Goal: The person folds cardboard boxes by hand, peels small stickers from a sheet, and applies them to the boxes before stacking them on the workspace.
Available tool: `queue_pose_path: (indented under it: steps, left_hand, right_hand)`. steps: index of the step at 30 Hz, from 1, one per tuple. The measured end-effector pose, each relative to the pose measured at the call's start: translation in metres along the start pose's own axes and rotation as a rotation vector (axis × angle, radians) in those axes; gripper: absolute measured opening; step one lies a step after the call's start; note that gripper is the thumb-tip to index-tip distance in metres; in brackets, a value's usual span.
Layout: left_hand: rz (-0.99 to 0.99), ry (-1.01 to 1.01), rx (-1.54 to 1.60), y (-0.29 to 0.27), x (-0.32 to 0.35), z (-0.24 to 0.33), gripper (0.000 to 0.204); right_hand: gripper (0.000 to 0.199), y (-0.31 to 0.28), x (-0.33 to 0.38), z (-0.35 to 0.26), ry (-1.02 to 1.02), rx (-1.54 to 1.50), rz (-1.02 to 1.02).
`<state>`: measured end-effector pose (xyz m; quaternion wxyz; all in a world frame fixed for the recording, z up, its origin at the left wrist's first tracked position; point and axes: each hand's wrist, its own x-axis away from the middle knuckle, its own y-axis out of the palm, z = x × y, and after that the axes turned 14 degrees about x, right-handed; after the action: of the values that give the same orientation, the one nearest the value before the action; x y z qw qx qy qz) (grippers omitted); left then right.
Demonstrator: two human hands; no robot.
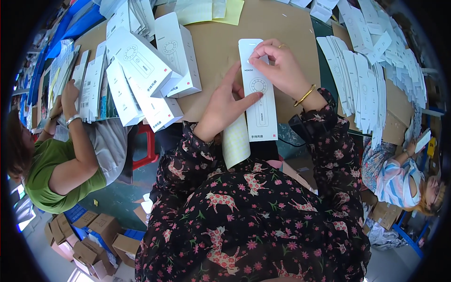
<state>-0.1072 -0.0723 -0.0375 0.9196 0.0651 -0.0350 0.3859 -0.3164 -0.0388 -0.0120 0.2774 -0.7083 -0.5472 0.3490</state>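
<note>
A long white flat carton [260,105] with a line drawing of a handheld fan lies face up on the brown tabletop in front of me. My left hand [228,105] grips its left edge, thumb across the printed face and index finger stretched along the side. Below that hand a curled pale yellow sheet [236,143] hangs over the table edge, partly hidden by the hand and carton. Over the carton's upper end my right hand [278,66] has thumb and index finger pinched together. Something tiny and whitish shows at those fingertips, too small to name.
Similar white cartons [141,63] are heaped at my left. Rows of flat cartons [359,89] lie on the right. Yellow sheets [229,11] rest at the table's far side. A co-worker in green [66,174] sits at left, another person [394,181] at right. Cardboard boxes [101,230] stand on the floor.
</note>
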Motion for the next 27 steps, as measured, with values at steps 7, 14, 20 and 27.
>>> queue_pose_path:
  steps: [7,14,20,27]
  left_hand:
    - [-0.014,-0.012,0.051,-0.001,-0.004,-0.005,0.104]
    - [-0.023,0.009,0.028,-0.001,-0.005,-0.008,0.105]
    - [-0.037,0.037,0.037,-0.002,-0.004,-0.009,0.105]
    - [-0.037,0.059,0.043,0.000,-0.002,-0.013,0.104]
  right_hand:
    - [0.012,0.000,-0.006,-0.003,-0.019,0.073,-0.035]
    - [0.011,0.005,-0.006,-0.007,-0.104,0.166,0.053]
    - [0.010,0.004,-0.010,-0.011,-0.100,0.167,0.029]
    - [0.017,0.003,-0.013,0.003,0.142,-0.120,-0.137]
